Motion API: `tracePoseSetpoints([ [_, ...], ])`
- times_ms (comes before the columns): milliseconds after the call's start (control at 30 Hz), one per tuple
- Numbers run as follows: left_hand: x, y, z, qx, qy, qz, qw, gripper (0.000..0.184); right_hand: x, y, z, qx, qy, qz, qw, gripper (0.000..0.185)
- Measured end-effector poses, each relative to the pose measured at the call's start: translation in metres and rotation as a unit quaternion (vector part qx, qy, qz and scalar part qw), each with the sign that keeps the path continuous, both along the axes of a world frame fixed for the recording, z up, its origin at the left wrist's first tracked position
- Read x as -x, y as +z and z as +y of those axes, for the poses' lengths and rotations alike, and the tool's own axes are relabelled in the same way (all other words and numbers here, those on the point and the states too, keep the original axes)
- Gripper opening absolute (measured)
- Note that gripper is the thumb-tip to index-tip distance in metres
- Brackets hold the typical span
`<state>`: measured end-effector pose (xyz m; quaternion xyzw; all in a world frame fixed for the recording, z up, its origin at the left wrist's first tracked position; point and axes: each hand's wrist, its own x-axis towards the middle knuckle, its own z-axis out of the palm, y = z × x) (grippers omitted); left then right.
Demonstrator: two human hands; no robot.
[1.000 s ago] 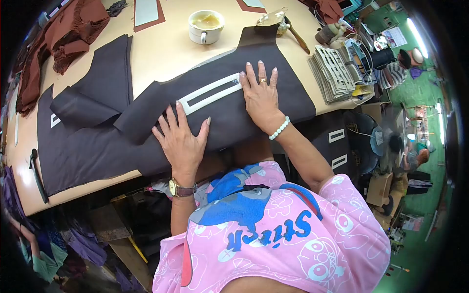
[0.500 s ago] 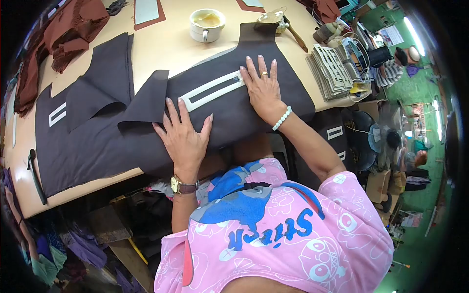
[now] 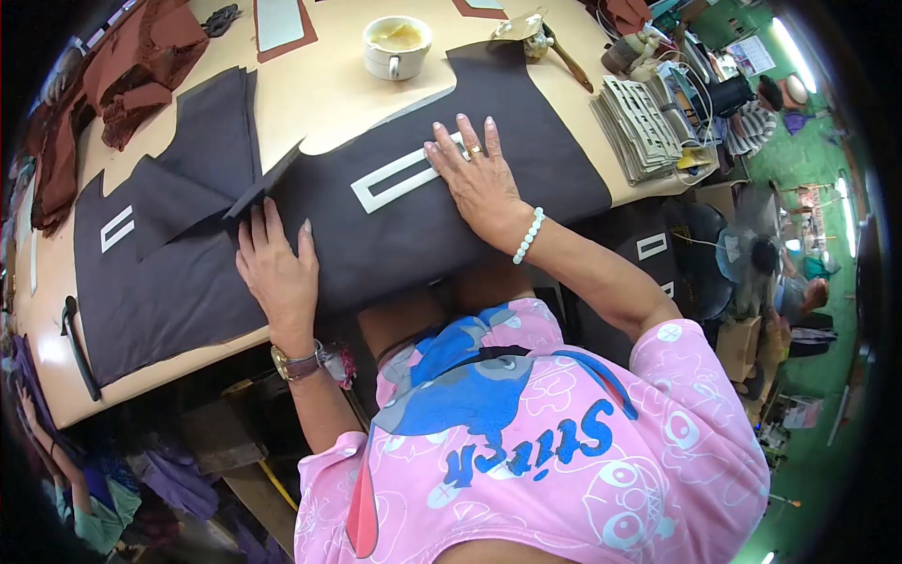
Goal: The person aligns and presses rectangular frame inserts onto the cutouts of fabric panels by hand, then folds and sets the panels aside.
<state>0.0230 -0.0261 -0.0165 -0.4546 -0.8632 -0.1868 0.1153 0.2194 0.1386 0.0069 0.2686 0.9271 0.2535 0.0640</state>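
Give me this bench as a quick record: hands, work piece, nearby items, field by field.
Left hand: spread, fingertips at a raised dark fabric fold
Right hand: spread, partly covering the white, slotted rectangular strip
Strip position: on the dark, broad fabric panel
Beyond panel: white round cup with yellowish contents; brown-handled tool
Right side: stack of pale, slotted flat pieces
Left side: heaped reddish-brown fabric; slim black tool
Surface: cream, flat tabletop

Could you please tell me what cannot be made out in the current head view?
In the head view:
White frame: right end partly hidden by the right hand.
White panel: far end cut off by the top edge.
Wall sheet: print too small to read.
Wristwatch: dial too small to read.
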Motion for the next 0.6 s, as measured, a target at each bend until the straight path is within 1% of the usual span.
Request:
tracePoseSetpoints([
  [67,0.002,-0.007,-0.003,-0.002,-0.001,0.017,1.000,0.049,0.004,-0.002,-0.005,0.004,0.016,0.026,1.000,0.051],
  [200,0.001,-0.015,-0.004,0.009,0.008,0.043,0.999,0.047,0.012,-0.003,-0.015,-0.003,0.028,0.014,1.000,0.053],
  [267,0.000,-0.016,-0.003,-0.004,0.006,0.044,0.999,0.048,0.018,-0.001,-0.022,-0.004,0.037,-0.004,0.999,0.054],
  [400,0.000,-0.015,-0.004,0.008,0.015,0.037,0.999,0.048,0.030,-0.008,-0.031,0.007,0.061,0.020,0.998,0.057],
  [600,-0.001,-0.014,-0.004,0.002,0.016,0.035,0.999,0.047,0.043,-0.009,-0.042,0.052,0.084,0.049,0.994,0.054],
])
